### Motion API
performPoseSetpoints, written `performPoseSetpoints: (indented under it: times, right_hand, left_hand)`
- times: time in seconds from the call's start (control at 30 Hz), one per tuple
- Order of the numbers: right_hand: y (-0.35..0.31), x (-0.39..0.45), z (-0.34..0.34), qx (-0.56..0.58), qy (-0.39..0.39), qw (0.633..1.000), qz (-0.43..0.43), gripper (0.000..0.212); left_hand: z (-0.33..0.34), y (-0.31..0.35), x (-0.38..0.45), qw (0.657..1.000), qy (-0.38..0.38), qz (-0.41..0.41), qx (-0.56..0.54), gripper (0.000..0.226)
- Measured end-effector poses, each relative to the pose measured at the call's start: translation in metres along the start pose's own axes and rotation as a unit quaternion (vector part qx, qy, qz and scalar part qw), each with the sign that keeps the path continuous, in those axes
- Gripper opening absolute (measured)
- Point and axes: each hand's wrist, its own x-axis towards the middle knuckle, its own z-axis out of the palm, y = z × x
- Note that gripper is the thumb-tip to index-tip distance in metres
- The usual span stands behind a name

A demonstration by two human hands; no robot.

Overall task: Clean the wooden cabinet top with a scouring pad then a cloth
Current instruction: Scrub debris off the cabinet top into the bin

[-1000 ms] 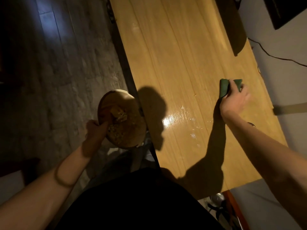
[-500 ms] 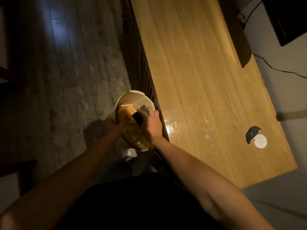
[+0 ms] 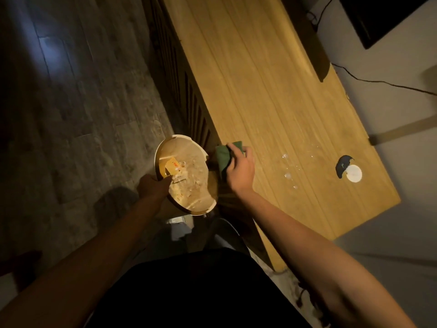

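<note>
From the head view, the left hand [image 3: 151, 185] grips the rim of a round bin [image 3: 186, 204] held just off the cabinet's front edge, presumably to catch swept crumbs (scraps already lie inside). The right hand [image 3: 238, 170] has its grip clamped on the green scouring pad [image 3: 223, 155] at the wooden cabinet top [image 3: 272, 95] edge. Wet droplets [image 3: 287, 175] glisten nearby; no cloth shows.
</note>
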Motion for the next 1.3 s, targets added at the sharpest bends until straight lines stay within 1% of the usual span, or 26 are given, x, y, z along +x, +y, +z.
performPoseSetpoints:
  times: [0.13, 0.23, 0.37, 0.47, 0.53, 0.6, 0.67, 0.77, 0.87, 1.0, 1.07, 1.17, 1.23, 1.3]
  right_hand:
    - [0.037, 0.032, -0.054, -0.001, 0.063, 0.997, 0.033, 0.042]
    - [0.078, 0.064, -0.102, -0.036, 0.090, 0.994, 0.047, 0.042]
    - [0.138, 0.112, -0.169, -0.086, 0.116, 0.987, 0.070, 0.041]
    - [0.182, 0.143, -0.215, -0.110, 0.135, 0.980, 0.093, 0.042]
    - [0.209, 0.161, -0.237, -0.130, 0.138, 0.976, 0.107, 0.043]
    - [0.233, 0.176, -0.253, -0.149, 0.135, 0.971, 0.127, 0.044]
    - [0.251, 0.187, -0.262, -0.159, 0.125, 0.968, 0.148, 0.045]
    - [0.266, 0.188, -0.258, -0.182, 0.095, 0.966, 0.157, 0.051]
    - [0.269, 0.176, -0.243, -0.243, 0.082, 0.961, 0.108, 0.057]
    - [0.263, 0.166, -0.222, -0.277, 0.073, 0.957, 0.036, 0.052]
    - [0.252, 0.158, -0.208, -0.274, 0.063, 0.960, 0.012, 0.053]
    - [0.224, 0.135, -0.180, -0.252, 0.057, 0.966, -0.018, 0.056]
    - [0.200, 0.117, -0.157, -0.238, 0.042, 0.969, -0.048, 0.057]
    - [0.174, 0.097, -0.130, -0.235, 0.032, 0.969, -0.069, 0.057]
  left_hand:
    - [0.008, -0.005, -0.004, 1.000, -0.005, -0.006, 0.010, 0.050]
    - [0.018, -0.005, -0.008, 1.000, 0.023, 0.000, 0.014, 0.048]
    - [0.035, -0.004, -0.016, 0.998, 0.059, -0.017, 0.017, 0.055]
    - [0.050, -0.006, -0.023, 0.997, 0.081, -0.018, 0.006, 0.054]
    - [0.055, -0.011, -0.025, 0.995, 0.093, -0.032, -0.017, 0.048]
    - [0.057, -0.017, -0.027, 0.994, 0.094, -0.035, -0.037, 0.033]
    - [0.059, -0.021, -0.030, 0.993, 0.098, -0.028, -0.058, 0.025]
    - [0.065, -0.019, -0.036, 0.989, 0.126, -0.040, -0.060, 0.033]
    - [0.071, -0.016, -0.038, 0.986, 0.155, -0.058, -0.034, 0.035]
    - [0.074, -0.014, -0.040, 0.986, 0.147, -0.083, 0.004, 0.039]
    - [0.075, -0.015, -0.040, 0.987, 0.137, -0.089, 0.001, 0.041]
    - [0.080, -0.021, -0.044, 0.989, 0.117, -0.069, -0.064, 0.026]
    - [0.081, -0.024, -0.044, 0.989, 0.109, -0.054, -0.086, 0.028]
    - [0.079, -0.024, -0.044, 0.990, 0.099, -0.058, -0.081, 0.028]
